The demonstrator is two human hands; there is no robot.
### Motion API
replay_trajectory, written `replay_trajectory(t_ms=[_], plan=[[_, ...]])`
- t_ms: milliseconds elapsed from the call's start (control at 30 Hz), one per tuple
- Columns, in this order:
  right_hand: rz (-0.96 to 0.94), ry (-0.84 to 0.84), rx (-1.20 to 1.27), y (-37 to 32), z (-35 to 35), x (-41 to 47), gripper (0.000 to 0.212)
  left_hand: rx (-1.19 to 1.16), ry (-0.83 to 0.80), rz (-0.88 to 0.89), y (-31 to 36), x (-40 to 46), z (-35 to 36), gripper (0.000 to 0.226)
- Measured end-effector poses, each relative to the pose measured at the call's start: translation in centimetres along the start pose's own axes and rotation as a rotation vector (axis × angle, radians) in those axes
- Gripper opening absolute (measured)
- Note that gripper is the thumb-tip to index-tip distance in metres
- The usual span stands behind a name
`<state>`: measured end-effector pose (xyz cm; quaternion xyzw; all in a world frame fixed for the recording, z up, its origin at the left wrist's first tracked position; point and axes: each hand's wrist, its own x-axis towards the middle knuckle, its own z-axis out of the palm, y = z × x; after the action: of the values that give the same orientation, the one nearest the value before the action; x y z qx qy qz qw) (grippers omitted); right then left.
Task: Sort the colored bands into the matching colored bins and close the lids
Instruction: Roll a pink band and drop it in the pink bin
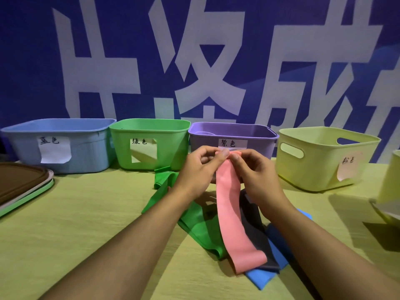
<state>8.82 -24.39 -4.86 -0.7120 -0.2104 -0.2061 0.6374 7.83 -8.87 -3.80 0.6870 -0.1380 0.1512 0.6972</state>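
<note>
A pink band (233,219) hangs from both hands, pinched at its top end by my left hand (200,169) and my right hand (253,172) in front of the purple bin (255,140). Its lower end lies on the table over a dark grey band (255,226), a blue band (275,256) and a green band (194,219). Along the back stand a blue bin (86,148), a green bin (164,148), the purple bin and a pale yellow bin (320,163), all open, each with a paper label.
A stack of lids (23,187), brown on top with a green one below, lies at the left edge. Another pale yellow container (391,185) shows at the right edge. A blue wall with large white characters stands right behind the bins.
</note>
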Motion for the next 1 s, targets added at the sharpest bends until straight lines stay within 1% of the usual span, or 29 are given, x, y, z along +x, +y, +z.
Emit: replay_trajectory(t_ms=[100,200,333,433,567,600,700,767,833,1000], plan=[[-0.004,0.003,0.001,0.0,0.0,0.0,0.011,0.036,-0.016,-0.018,-0.3,0.0,0.0,0.015],[-0.034,-0.006,0.008,0.1,0.1,0.0,0.014,0.018,-0.029,-0.044,-0.3,0.0,0.1,0.022],[-0.042,-0.033,-0.007,0.4,0.2,0.1,0.017,-0.007,0.005,-0.086,0.0,-0.1,0.2,0.033],[-0.032,-0.049,-0.001,0.3,0.3,-0.1,0.02,0.009,0.042,-0.056,-0.3,0.1,0.0,0.027],[0.073,-0.003,0.044,0.0,0.4,-0.2,0.02,0.027,0.025,-0.023,-0.5,0.2,-0.2,0.011],[0.098,0.005,0.034,-0.2,0.3,-0.2,0.023,0.026,0.018,-0.018,-0.4,0.2,-0.2,0.008],[0.178,0.035,-0.021,-0.9,0.2,-0.4,0.048,0.021,-0.01,-0.003,-0.3,0.1,-0.1,0.005],[0.217,0.056,-0.006,-1.2,0.1,-0.4,0.055,0.012,-0.028,0.002,-0.2,0.0,0.0,0.009],[0.21,0.061,0.017,-1.1,0.1,-0.3,0.053,0.008,-0.041,0.007,-0.1,-0.1,0.0,0.012],[0.143,0.048,0.004,-0.6,0.0,-0.2,0.036,0.003,-0.048,0.004,0.0,-0.2,0.1,0.01]])
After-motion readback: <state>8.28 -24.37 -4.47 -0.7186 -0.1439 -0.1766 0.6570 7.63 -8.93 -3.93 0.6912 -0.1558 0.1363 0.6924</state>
